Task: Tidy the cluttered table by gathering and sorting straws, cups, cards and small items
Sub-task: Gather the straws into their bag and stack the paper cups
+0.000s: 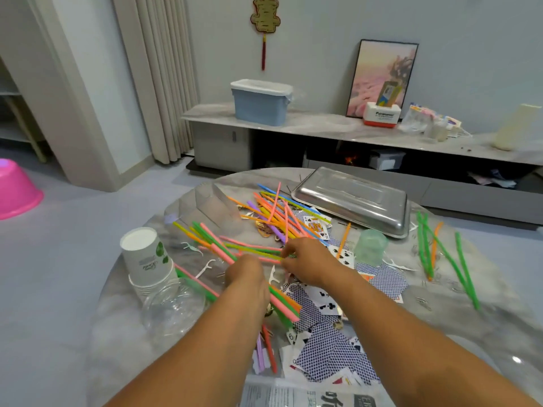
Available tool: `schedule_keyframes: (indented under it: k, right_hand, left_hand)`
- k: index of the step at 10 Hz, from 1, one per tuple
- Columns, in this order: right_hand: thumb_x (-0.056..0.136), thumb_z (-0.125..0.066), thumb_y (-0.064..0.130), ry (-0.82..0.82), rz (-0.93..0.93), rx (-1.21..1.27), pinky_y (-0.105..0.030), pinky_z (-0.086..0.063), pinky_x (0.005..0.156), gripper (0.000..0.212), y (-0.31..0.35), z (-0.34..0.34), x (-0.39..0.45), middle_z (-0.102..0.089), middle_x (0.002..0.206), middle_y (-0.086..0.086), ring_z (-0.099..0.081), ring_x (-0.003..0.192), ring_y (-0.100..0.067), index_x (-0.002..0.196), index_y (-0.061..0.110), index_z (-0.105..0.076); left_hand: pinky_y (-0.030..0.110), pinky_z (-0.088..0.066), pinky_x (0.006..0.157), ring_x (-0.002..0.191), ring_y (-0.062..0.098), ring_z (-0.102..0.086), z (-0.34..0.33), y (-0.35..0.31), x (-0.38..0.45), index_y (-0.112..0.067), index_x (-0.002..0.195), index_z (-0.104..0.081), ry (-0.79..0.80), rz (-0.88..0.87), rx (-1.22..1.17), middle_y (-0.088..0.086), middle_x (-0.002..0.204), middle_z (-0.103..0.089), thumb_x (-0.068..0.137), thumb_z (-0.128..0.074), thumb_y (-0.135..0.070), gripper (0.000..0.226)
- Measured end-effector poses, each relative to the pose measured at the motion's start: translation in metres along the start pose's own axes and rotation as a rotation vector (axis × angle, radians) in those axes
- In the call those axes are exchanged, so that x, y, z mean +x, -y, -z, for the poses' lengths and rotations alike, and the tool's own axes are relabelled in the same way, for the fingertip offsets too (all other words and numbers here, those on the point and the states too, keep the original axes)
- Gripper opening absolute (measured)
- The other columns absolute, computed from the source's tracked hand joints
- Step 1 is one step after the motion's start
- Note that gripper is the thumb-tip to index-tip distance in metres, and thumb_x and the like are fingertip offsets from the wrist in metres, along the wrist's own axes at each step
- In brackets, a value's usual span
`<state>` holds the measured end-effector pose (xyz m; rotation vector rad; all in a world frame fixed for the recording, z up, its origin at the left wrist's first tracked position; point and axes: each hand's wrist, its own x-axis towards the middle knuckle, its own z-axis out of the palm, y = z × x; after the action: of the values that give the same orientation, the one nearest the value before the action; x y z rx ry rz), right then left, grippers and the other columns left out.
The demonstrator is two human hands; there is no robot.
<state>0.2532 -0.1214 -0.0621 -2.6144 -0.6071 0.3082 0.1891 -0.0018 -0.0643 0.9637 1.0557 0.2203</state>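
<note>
Head view: on the round marble tabletop [484,342], the left hand [245,277] grips a bundle of coloured straws [282,304] near the middle. The right hand [305,259] pinches at loose straws just beside it. Stacked paper cups [147,257] stand at the left edge, playing cards [332,353] lie scattered toward the near edge, and a metal tray [352,198] sits upside down at the far edge.

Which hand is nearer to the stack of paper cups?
Left. The left hand holds a bundle of straws just right of the stack of paper cups; the right hand lies farther right, among the cards.
</note>
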Motion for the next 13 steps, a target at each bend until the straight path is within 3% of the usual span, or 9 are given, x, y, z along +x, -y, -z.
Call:
schedule_keyframes:
  k: [2, 3, 4, 6, 7, 9, 11, 12, 13]
  right_hand:
    - [0.088, -0.065, 0.048, 0.096, 0.076, -0.335, -0.043, -0.046, 0.102, 0.062, 0.022, -0.027, 0.029, -0.052, 0.137, -0.010, -0.050, 0.125, -0.031, 0.141, 0.020, -0.050]
    - [0.090, -0.062, 0.044, 0.107, 0.044, -0.409, -0.041, -0.049, 0.094, 0.043, 0.025, -0.025, 0.035, -0.059, 0.127, -0.009, -0.057, 0.115, -0.031, 0.126, 0.020, -0.058]
    - [0.089, -0.062, 0.036, 0.146, 0.012, -0.354, -0.038, -0.048, 0.092, 0.029, 0.029, -0.023, 0.032, -0.068, 0.115, -0.004, -0.062, 0.109, -0.029, 0.116, 0.025, -0.063]
    - [0.090, -0.064, 0.029, 0.294, -0.011, 0.020, -0.027, -0.055, 0.076, 0.022, 0.027, -0.011, 0.012, -0.072, 0.095, 0.006, -0.067, 0.085, -0.012, 0.110, 0.026, -0.072]
    - [0.089, -0.061, 0.040, 0.323, -0.032, 0.149, -0.028, -0.053, 0.081, 0.028, 0.027, 0.001, 0.001, -0.074, 0.099, 0.003, -0.068, 0.092, -0.015, 0.104, 0.021, -0.076]
    - [0.096, -0.056, 0.014, 0.067, -0.045, -0.073, -0.038, -0.055, 0.087, 0.021, 0.019, 0.022, 0.003, -0.069, 0.113, 0.000, -0.066, 0.100, -0.023, 0.102, 0.026, -0.071]
    - [0.090, -0.052, 0.002, 0.085, -0.090, -0.098, -0.031, -0.047, 0.057, 0.071, 0.003, 0.018, 0.003, -0.062, 0.114, -0.001, -0.064, 0.081, -0.021, 0.145, 0.043, -0.035]
    - [0.092, -0.049, 0.003, -0.037, -0.136, -0.142, -0.031, -0.043, 0.054, 0.081, -0.007, 0.012, 0.006, -0.063, 0.085, -0.001, -0.060, 0.070, -0.019, 0.157, 0.036, -0.013]
    - [0.097, -0.059, 0.030, -0.062, -0.260, -0.136, -0.034, -0.044, 0.064, 0.062, -0.020, 0.010, 0.010, -0.063, 0.095, -0.001, -0.062, 0.083, -0.023, 0.150, 0.018, -0.030]
  left_hand:
    - [0.036, -0.043, 0.067, 0.078, 0.028, -0.051, 0.002, 0.006, 0.036, 0.005, 0.130, -0.056, 0.082, 0.045, -0.082, 0.005, 0.075, -0.047, 0.099, -0.050, -0.008, 0.034]
    - [0.035, -0.042, 0.068, 0.077, 0.027, -0.050, -0.002, 0.003, 0.042, -0.003, 0.122, -0.057, 0.071, 0.053, -0.106, 0.006, 0.075, -0.047, 0.101, -0.048, -0.010, 0.024]
    - [0.034, -0.043, 0.063, 0.070, 0.027, -0.050, -0.008, 0.005, 0.040, -0.006, 0.118, -0.055, 0.114, 0.069, -0.118, 0.013, 0.085, -0.051, 0.103, -0.048, -0.016, 0.019]
    - [0.056, -0.054, 0.093, 0.101, 0.040, -0.067, -0.013, 0.009, 0.039, -0.002, 0.116, -0.055, 0.175, 0.069, -0.096, 0.024, 0.112, -0.065, 0.105, -0.052, -0.037, 0.037]
    - [0.043, -0.054, 0.076, 0.075, 0.033, -0.062, -0.013, 0.012, 0.037, -0.001, 0.099, -0.056, 0.187, 0.059, -0.038, 0.021, 0.097, -0.061, 0.104, -0.056, -0.024, 0.024]
    - [0.041, -0.047, 0.071, 0.082, 0.030, -0.055, -0.011, 0.016, 0.035, 0.011, 0.128, -0.051, 0.027, -0.033, 0.098, 0.019, 0.100, -0.057, 0.080, -0.058, 0.016, 0.049]
    - [0.044, -0.046, 0.106, 0.126, 0.036, -0.055, -0.018, 0.022, 0.026, -0.018, 0.159, -0.015, -0.006, -0.205, 0.285, 0.019, 0.149, -0.045, 0.090, -0.053, 0.007, 0.082]
    - [0.042, -0.042, 0.110, 0.131, 0.036, -0.052, -0.023, 0.028, 0.027, -0.009, 0.152, -0.031, -0.039, -0.167, 0.367, 0.019, 0.150, -0.046, 0.103, -0.046, -0.013, 0.051]
    - [0.040, -0.049, 0.098, 0.121, 0.039, -0.058, -0.022, 0.028, 0.028, 0.003, 0.134, -0.050, -0.017, -0.188, 0.557, 0.025, 0.133, -0.057, 0.098, -0.052, -0.004, 0.037]
